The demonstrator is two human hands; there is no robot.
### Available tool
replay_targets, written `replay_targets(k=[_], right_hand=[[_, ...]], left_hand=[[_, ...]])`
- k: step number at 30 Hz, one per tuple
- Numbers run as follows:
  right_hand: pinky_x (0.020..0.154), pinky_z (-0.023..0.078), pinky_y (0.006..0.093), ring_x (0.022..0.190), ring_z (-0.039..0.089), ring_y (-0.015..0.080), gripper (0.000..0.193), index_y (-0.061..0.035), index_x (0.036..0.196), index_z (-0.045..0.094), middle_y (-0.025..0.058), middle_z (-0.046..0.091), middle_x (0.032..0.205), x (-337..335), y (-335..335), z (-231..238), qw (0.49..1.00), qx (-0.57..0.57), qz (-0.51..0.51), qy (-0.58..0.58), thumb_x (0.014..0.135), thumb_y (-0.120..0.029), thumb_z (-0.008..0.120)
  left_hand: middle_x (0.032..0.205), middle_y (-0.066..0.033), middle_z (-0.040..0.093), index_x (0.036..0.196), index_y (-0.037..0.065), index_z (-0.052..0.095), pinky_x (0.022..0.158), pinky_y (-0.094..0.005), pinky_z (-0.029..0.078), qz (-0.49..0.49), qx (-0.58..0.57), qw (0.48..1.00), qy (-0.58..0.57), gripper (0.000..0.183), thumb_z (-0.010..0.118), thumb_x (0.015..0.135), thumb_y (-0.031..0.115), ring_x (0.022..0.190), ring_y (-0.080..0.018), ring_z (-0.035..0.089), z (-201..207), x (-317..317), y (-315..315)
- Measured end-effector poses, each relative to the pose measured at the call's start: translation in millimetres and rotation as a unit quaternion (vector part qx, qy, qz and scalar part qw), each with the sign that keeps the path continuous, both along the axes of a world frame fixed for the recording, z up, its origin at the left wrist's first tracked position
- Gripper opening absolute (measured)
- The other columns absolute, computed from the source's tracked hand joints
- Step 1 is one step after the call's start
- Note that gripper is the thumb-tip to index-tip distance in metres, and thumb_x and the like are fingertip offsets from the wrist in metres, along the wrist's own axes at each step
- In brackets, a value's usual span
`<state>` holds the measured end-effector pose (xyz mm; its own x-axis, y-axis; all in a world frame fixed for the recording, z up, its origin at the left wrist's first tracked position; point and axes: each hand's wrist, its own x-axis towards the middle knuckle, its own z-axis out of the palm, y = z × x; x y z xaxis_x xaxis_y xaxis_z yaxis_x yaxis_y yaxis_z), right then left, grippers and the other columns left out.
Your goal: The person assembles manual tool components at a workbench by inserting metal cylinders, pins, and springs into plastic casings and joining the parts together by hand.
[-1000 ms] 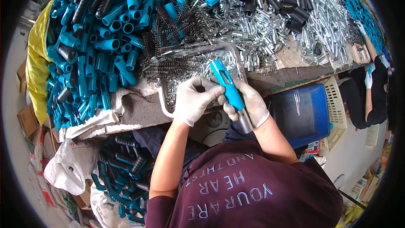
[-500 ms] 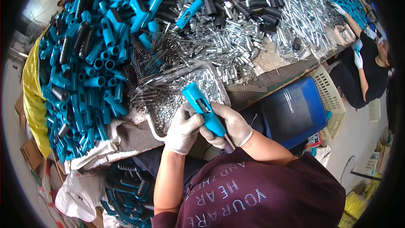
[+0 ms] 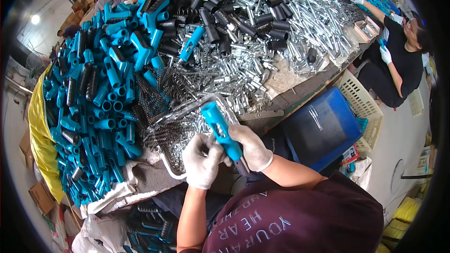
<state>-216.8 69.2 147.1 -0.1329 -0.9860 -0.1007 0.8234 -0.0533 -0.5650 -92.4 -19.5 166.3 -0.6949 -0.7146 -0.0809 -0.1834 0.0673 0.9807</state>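
A teal tubular tool housing [image 3: 216, 121] with a slot in its side is tilted in front of my chest, a dark piece [image 3: 242, 165] at its lower end. My right hand [image 3: 253, 147], in a white glove, is wrapped round its lower half. On the other side my left hand [image 3: 200, 163], also gloved, has thumb and fingers pinched together close against the housing's slot. Whatever lies in that pinch is hidden or too small to make out. Just beyond both hands sits a metal tray [image 3: 213, 97] of small shiny parts and springs.
Teal housings [image 3: 105, 96] are heaped on the left, metal rods [image 3: 318, 23] and black sleeves [image 3: 248, 29] at the back. A blue bin [image 3: 323, 131] and a cream crate [image 3: 365, 107] stand right. Co-workers [image 3: 403, 61] sit right and far left.
My left hand has come off its grip on the housing and now pinches beside it. The right hand still holds the housing. The view has shifted, showing a co-worker at far left.
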Motion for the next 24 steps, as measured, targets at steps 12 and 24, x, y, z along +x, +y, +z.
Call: replay_targets(k=[12, 24], right_hand=[[0.075, 0.052, 0.0313, 0.079, 0.063, 0.0148, 0.034, -0.0049, 0.108, 0.057, 0.0072, 0.064, 0.091, -57.0, -26.5, 15.5, 0.982, 0.006, -0.17, 0.082, 0.1, -0.038, 0.053], [0.082, 0.05, 0.0448, 0.089, 0.067, 0.0361, 0.047, -0.0008, 0.104, 0.067, 0.0223, 0.069, 0.093, -321.4, -97.0, -23.5, 0.594, 0.313, -0.384, 0.634, 0.088, -0.044, 0.062]], left_hand=[[0.063, -0.0029, 0.051, 0.101, 0.0, 0.058, 0.045, -0.0256, 0.034, -0.191, 0.241, 0.951, 0.028, 0.06, 0.028, 0.105, 0.053, 0.048, -0.011, 0.043, -12.8, -18.5, 8.1], [0.072, -0.0019, 0.06, 0.116, 0.0, 0.062, 0.055, -0.0224, 0.045, -0.19, 0.181, 0.964, -0.043, 0.045, 0.038, 0.106, 0.037, 0.06, -0.008, 0.055, -20.4, 21.5, 16.2]])
